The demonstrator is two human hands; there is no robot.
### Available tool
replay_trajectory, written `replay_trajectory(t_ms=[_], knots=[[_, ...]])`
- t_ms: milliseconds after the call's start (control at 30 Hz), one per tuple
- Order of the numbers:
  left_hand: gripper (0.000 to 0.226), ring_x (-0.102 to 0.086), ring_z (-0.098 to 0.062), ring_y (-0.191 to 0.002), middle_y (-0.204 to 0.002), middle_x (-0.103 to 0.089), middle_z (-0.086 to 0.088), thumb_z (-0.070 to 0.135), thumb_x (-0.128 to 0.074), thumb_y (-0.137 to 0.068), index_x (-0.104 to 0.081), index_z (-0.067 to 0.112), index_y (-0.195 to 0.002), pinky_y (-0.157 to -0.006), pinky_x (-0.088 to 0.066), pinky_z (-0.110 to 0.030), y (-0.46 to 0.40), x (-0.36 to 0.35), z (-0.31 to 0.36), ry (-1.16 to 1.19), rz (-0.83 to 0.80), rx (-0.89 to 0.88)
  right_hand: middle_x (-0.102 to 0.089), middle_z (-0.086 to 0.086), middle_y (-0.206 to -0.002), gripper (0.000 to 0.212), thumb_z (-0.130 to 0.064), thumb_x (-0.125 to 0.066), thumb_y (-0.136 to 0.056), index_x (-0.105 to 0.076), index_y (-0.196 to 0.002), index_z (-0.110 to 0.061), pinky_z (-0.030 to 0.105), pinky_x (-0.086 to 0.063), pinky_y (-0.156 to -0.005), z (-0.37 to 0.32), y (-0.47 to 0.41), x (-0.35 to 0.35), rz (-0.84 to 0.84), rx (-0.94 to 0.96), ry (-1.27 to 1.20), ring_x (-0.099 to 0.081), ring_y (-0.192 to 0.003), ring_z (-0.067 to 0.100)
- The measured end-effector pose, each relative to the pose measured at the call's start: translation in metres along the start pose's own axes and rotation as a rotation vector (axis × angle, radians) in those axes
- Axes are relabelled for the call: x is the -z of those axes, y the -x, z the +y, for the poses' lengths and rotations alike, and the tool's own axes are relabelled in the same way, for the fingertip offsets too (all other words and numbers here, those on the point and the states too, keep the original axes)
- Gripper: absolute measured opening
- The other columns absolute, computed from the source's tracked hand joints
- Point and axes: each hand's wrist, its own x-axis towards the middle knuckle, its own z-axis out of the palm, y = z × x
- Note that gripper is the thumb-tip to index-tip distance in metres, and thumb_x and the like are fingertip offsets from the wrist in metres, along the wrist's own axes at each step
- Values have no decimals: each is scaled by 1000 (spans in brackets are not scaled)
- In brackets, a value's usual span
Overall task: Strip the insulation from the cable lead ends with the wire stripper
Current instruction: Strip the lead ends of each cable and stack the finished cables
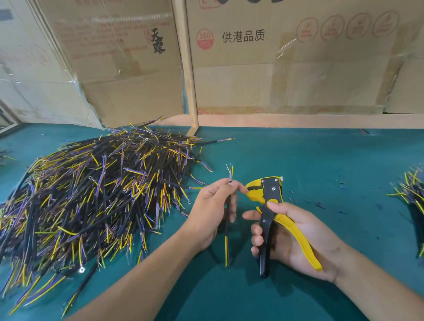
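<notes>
- The cable (227, 223) stands nearly upright between the two hands, above the green table (316, 159); its upper lead ends (230, 170) fan out above the fingers, and bare strands seem to show at the tips, so this end looks already stripped.
- The left hand (214, 206) pinches the cable just under those leads, fingers curled round it.
- The right hand (293, 237) grips the handles of the yellow-and-black wire stripper (270, 206); its head sits just beside the left fingertips, not on the leads.
- The cable's lower end hangs free; I cannot tell if it is stripped.
- A large pile of cables (92, 198) lies to the left, likely still to do; a smaller pile (421, 198) at the right edge is probably finished work.
- Insulation scraps (319, 205) dot the table near the stripper.
</notes>
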Motion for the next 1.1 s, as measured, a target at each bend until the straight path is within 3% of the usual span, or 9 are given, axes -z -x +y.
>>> replay_trajectory(t_ms=[133,267,367,600,733,1100], knots=[[25,-45,-17,-43,-67,-57,-5,21,-49,-104,-69,10,-94,-42,-36,-22,3,2,3,78,-41,26,-54,19,-83,53,-33,-73,-84,-66,-117,8,48,-54,-74,0,0,1,-29,-6,4,-55,-71,31],[37,-23,-13,-40,-54,-38,1,33,-43,-106,-72,12,-98,-41,-23,-19,6,0,6,16,-33,7,-54,19,-85,60,-34,-76,-80,-64,-120,9,50,-54,-75,0,0,3,-18,-13,6,-55,-73,32],[46,-20,-12,-43,-52,-34,3,42,-38,-104,-75,15,-96,-42,-22,-19,10,-1,15,23,-63,-36,-53,19,-85,60,-35,-76,-81,-64,-122,8,49,-54,-76,-1,0,3,-22,-19,8,-55,-73,32],[27,-27,-13,-49,-56,-40,2,29,-46,-102,-68,15,-102,-49,-25,-21,16,0,27,-41,-66,-153,-53,18,-85,61,-35,-76,-81,-63,-123,7,49,-54,-77,0,1,2,-31,-28,7,-54,-74,31],[9,-29,-14,-44,-58,-48,-2,27,-50,-101,-59,24,-98,-46,-27,-21,18,-2,31,-37,-80,-154,-53,18,-85,63,-35,-77,-79,-63,-124,8,49,-54,-77,-1,1,3,-26,-20,9,-54,-73,31],[11,-33,-11,-48,-79,-57,0,7,-38,-107,-44,15,-104,-47,-29,-15,26,-4,40,-115,-213,-197,-53,17,-84,58,-36,-75,-81,-65,-120,6,48,-54,-75,1,-2,5,-29,-25,27,-55,-72,30]])
